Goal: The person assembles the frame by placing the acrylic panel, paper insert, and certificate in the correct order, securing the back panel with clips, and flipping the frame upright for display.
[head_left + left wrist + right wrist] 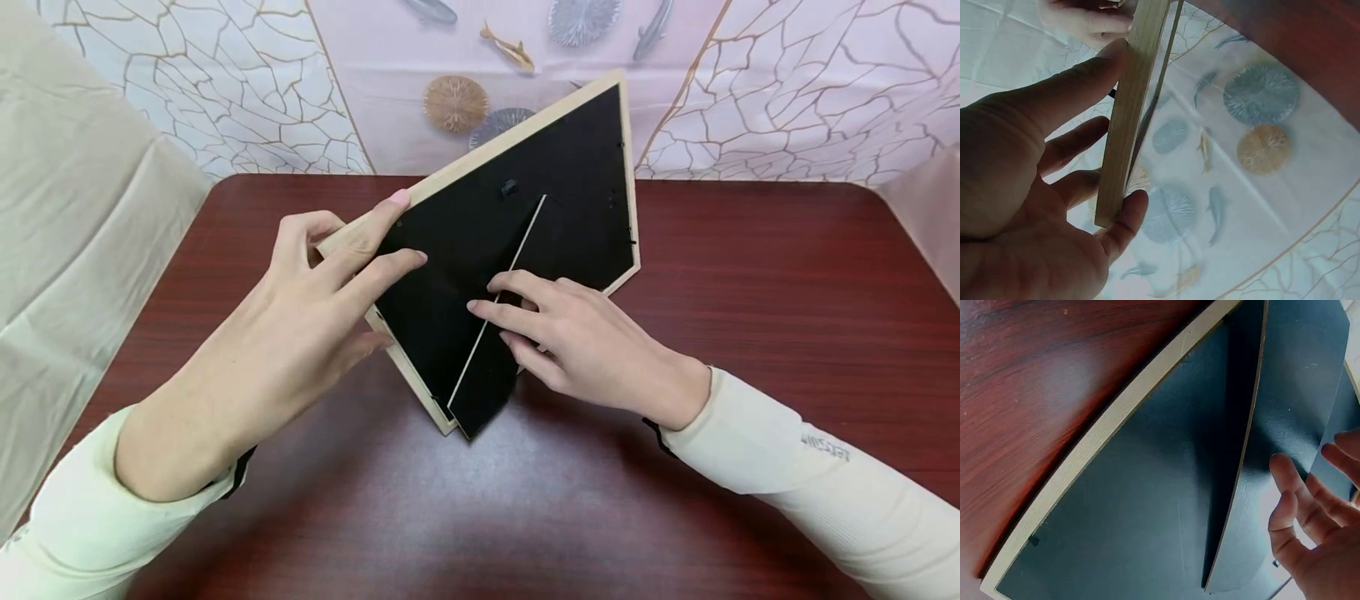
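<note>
A picture frame (pixel 442 233) with a pale wooden border is held tilted, its black back facing me in the head view. My left hand (pixel 303 317) grips its left corner, with fingers over the border and the thumb at the lower edge. In the left wrist view the wooden edge (pixel 1125 137) stands between thumb and fingers. A black easel stand (pixel 487 387) juts from the backing at an angle. My right hand (pixel 577 342) is at this stand, its loosely bent fingers over the stand's long edge. In the right wrist view the fingertips (pixel 1284 469) overlap the stand's face.
The dark red wooden table (pixel 765 275) lies below the picture frame. Behind it hangs a patterned cloth (pixel 390 83) with fish and round motifs. Beige fabric (pixel 82 217) covers the left side. A small black hanger (pixel 509 189) sits on the backing.
</note>
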Action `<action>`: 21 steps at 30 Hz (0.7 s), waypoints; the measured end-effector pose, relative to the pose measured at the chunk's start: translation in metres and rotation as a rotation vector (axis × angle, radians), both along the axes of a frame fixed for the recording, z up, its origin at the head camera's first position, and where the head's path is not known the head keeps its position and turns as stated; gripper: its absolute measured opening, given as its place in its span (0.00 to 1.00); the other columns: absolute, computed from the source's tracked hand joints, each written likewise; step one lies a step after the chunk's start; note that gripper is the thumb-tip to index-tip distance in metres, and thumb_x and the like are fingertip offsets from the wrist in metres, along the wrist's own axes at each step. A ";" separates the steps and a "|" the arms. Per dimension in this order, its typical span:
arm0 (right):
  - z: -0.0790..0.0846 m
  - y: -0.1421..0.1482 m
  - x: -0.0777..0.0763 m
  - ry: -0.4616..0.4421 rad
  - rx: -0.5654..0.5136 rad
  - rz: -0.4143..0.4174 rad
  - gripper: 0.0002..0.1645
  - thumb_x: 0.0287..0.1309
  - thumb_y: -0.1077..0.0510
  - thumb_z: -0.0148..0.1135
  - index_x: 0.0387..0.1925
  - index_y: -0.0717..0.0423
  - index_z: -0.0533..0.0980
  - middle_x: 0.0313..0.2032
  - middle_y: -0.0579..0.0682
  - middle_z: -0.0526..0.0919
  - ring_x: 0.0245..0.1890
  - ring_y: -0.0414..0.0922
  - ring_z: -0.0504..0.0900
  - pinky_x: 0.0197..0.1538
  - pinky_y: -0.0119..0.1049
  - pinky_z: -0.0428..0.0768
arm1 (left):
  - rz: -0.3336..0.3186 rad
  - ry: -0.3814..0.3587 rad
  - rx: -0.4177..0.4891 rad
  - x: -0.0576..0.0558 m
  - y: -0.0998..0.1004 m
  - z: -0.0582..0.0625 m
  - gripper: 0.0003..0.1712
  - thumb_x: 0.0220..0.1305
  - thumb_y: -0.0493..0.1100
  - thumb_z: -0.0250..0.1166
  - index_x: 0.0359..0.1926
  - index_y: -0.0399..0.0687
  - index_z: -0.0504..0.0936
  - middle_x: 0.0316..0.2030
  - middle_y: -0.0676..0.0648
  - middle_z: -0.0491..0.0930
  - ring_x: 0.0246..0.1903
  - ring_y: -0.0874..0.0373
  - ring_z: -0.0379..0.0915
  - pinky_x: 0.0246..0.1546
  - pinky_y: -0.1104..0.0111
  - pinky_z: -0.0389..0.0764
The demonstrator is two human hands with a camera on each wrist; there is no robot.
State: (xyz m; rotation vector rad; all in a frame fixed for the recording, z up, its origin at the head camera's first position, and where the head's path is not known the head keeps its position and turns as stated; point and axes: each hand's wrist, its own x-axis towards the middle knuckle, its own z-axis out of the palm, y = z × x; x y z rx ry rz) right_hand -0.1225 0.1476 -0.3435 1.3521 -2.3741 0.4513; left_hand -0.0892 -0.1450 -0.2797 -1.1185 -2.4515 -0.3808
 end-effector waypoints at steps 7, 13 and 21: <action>0.001 0.007 0.006 0.065 0.015 0.023 0.22 0.62 0.65 0.62 0.57 0.51 0.85 0.58 0.60 0.80 0.34 0.51 0.79 0.35 0.42 0.75 | -0.019 0.115 -0.082 0.001 0.004 0.009 0.41 0.54 0.23 0.73 0.69 0.40 0.73 0.80 0.45 0.61 0.59 0.30 0.61 0.46 0.49 0.79; 0.000 0.014 0.011 0.065 -0.004 0.038 0.22 0.60 0.67 0.62 0.55 0.53 0.85 0.57 0.61 0.80 0.40 0.53 0.80 0.39 0.45 0.78 | 0.000 0.301 -0.192 -0.006 0.003 0.003 0.37 0.63 0.14 0.52 0.70 0.43 0.74 0.81 0.46 0.61 0.58 0.33 0.61 0.36 0.57 0.79; -0.003 0.022 0.017 0.040 -0.035 0.042 0.19 0.60 0.67 0.63 0.52 0.56 0.85 0.55 0.62 0.78 0.45 0.54 0.80 0.45 0.48 0.80 | -0.017 0.547 -0.315 -0.017 0.003 -0.001 0.32 0.68 0.15 0.44 0.66 0.40 0.75 0.79 0.46 0.65 0.52 0.38 0.65 0.47 0.58 0.76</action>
